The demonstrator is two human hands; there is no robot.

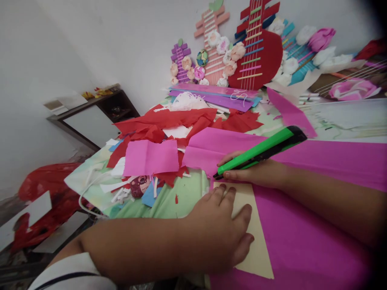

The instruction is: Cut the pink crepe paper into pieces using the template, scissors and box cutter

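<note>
My right hand (pixel 260 173) grips a green and black box cutter (pixel 261 150), its tip down at the far edge of a cream rectangular card (pixel 256 237). The card lies on a large sheet of bright pink paper (pixel 305 229). Pressed flat on the card, with its fingers spread, is my left hand (pixel 214 229); nothing is held in it. Just beyond the cutter tip, a torn-edged part of the pink paper rests near a smaller pink piece (pixel 151 157).
Red paper scraps (pixel 169 119) and a dark red patterned object (pixel 140 186) lie on the green-covered table (pixel 187 193). Decorated guitar-shaped crafts, including a red one (pixel 272 60), lean against the wall. A dark cabinet (pixel 121 106) stands at left.
</note>
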